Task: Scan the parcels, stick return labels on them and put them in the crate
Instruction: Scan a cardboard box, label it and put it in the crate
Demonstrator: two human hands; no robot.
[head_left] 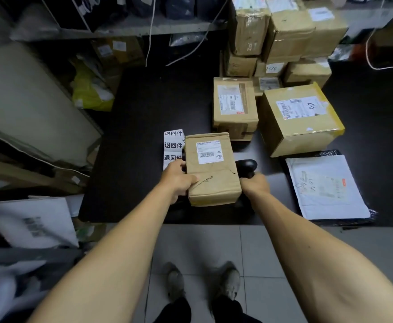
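Note:
A small brown cardboard parcel [214, 173] with a white barcode label on top is held over the near edge of the black table [139, 141]. My left hand [179, 180] grips its left side, thumb on top. My right hand [254, 185] grips the handle of a black barcode scanner [246, 166], just right of the parcel and partly hidden by it. A strip of white return labels [172, 145] with black characters lies on the table behind the parcel's left corner.
Two more brown parcels [235, 108] [300, 120] sit on the table further back, with a stack of boxes [281, 36] behind them. A white poly mailer [326, 187] lies at the right edge. Shelving and bags crowd the left. My feet stand on grey tiles below.

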